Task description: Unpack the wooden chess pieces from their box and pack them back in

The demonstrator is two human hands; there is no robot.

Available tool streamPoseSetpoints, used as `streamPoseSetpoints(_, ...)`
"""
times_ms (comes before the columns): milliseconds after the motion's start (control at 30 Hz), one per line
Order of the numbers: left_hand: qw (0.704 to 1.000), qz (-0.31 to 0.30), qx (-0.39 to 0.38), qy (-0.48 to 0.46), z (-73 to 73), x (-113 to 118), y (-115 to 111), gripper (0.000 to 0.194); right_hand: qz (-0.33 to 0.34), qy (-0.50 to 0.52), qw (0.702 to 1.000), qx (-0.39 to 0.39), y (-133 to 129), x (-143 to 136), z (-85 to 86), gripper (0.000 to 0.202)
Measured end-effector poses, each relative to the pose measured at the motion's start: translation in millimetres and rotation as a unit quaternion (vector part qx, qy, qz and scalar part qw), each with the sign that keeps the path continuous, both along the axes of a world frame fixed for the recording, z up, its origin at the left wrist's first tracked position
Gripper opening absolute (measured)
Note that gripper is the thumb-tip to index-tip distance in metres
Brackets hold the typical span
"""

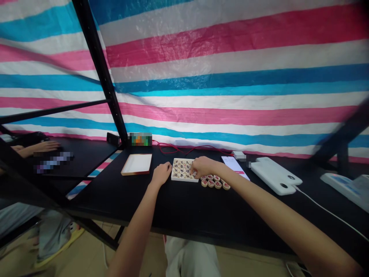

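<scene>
A white box stands on the black table, holding rows of round xiangqi pieces with black characters. My right hand reaches over its right side, fingers bent down in a pinch at a piece there, which the fingers mostly cover. My left hand rests on the table just left of the box, fingers curled in and nothing visible in them; whether it touches the box I cannot tell. Beside the box on the right, partly under my right forearm, lie several xiangqi pieces with red characters.
A shallow box lid with a white inside lies at left. Behind my right forearm is a lit phone; further right lie a white device with a cable and another white device. Another person's hand rests on the neighbouring table.
</scene>
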State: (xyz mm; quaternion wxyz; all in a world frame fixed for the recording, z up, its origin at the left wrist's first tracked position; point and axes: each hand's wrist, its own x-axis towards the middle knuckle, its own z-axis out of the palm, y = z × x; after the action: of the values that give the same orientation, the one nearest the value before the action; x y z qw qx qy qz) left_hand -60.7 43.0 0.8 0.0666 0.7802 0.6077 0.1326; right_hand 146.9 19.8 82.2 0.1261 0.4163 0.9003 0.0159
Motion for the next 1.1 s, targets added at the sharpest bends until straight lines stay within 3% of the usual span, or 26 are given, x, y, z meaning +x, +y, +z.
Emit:
streamPoseSetpoints(267, 1.0, 0.002, -0.001, -0.002, 2.2, 1, -1, 0.035, -0.02, 0.134, 0.991, 0.01, -1, 23, 2.1, 0.021)
streamPoseSetpoints(433, 1.0, 0.007, -0.007, 0.003, 3.7, 1, -2, 0.035, -0.01, 0.116, 0.993, -0.022, -4, 33, -4.3, 0.03)
streamPoseSetpoints(633, 1.0, 0.005, -0.011, 0.003, 6.6, 1, -3, 0.035, 0.007, 0.085, 0.996, -0.016, -5, 26, -6.6, 0.034)
streamPoseSetpoints(833, 1.0, 0.005, -0.007, 0.006, 3.8, 1, -1, 0.036, -0.032, 0.101, 0.993, -0.058, -10, 22, -3.1, 0.027)
streamPoseSetpoints(1100, 1.0, 0.003, -0.005, 0.009, 4.2, 2, -1, 0.034, -0.039, 0.085, 0.996, -0.002, -16, 10, -10.6, 0.033)
